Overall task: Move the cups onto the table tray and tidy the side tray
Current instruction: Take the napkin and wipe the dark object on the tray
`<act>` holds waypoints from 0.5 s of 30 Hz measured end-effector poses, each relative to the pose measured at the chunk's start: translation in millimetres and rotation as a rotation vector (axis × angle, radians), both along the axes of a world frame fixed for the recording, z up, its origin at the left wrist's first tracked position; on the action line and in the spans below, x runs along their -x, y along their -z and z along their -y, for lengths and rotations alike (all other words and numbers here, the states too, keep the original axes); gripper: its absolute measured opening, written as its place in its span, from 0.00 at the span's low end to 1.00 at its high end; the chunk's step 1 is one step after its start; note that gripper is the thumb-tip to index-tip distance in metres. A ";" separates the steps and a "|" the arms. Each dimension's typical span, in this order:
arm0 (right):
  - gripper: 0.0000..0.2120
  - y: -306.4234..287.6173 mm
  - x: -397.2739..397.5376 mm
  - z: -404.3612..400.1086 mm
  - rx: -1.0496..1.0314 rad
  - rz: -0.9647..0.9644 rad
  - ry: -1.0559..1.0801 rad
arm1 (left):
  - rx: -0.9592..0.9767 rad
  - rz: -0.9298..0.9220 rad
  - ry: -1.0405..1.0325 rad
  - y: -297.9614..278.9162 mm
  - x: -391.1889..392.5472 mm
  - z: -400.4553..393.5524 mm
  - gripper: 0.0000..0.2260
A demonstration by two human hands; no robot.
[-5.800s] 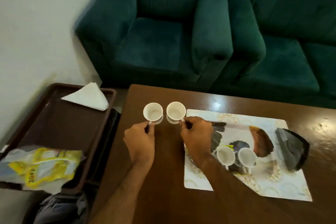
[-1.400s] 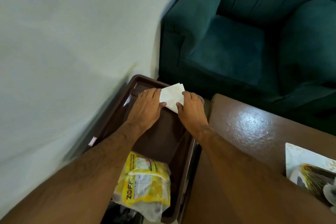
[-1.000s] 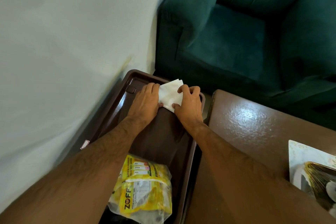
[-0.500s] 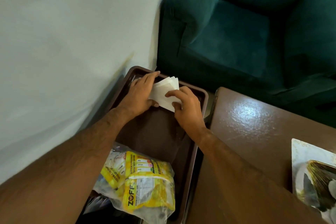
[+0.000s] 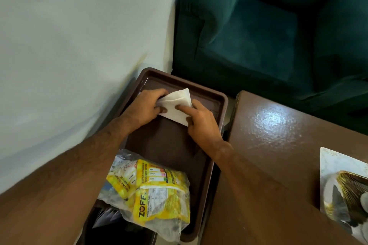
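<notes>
Both hands are clamped on the white paper napkin (image 5: pixel 176 105) at the far end of the brown side tray (image 5: pixel 217 125): left hand (image 5: pixel 146 108) pinches its 9 o'clock edge w/ curled fingers, right hand (image 5: pixel 201 120) holds the 3 o'clock edge, index finger laid flat across the top. The napkin looks partly folded and lifted off the tray floor — probably mid-fold, tho I can't tell how many layers. Risks from here: thin tissue pulled from two sides can tear, esp. if the hands tug apart instead of creasing; the loose far corner may spring open when one hand lets go, so the fold comes undone. The yellow ZOFF snack packet (image 5: pixel 159 195) lies at the tray's 6 o'clock end, in slick plastic, near the front rim, w/ the left forearm passing just beside it — an elbow nudge could slide it off onto whatever dark stuff sits below. The tray itself is jammed between the wall (image 5: pixel 69 45) and the brown bench (image 5: pixel 278 145); leaning on its rim might tip it, since I can't see what holds it up. The cups are mostly out of view; only a sliver of the patterned table tray (image 5: pixel 334 169) shows on the bench at 3 o'clock, so whether that part is done can't be confirmed. Green armchair (image 5: pixel 258 36) at 12 o'clock, well apart.
</notes>
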State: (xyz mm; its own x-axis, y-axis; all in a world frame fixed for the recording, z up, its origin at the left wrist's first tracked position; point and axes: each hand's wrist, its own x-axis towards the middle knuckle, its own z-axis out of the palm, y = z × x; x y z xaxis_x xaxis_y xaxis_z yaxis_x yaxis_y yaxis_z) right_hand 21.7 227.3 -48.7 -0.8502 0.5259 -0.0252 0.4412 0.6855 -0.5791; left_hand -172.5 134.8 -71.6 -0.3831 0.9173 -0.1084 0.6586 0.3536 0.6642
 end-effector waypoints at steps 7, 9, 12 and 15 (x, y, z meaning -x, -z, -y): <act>0.23 -14.1 -16.1 -7.8 0.069 -0.113 0.046 | -0.147 0.053 -0.167 -23.7 -17.1 -3.5 0.19; 0.22 -21.2 -22.4 -11.6 0.078 -0.158 0.058 | -0.188 0.032 -0.189 -32.3 -25.0 -6.4 0.17; 0.20 -33.7 -38.4 -18.6 0.066 -0.218 0.072 | -0.284 0.007 -0.139 -44.6 -43.9 -12.5 0.12; 0.20 -44.1 -61.1 -27.9 0.044 -0.275 0.091 | -0.351 -0.006 -0.091 -56.5 -65.1 -20.2 0.06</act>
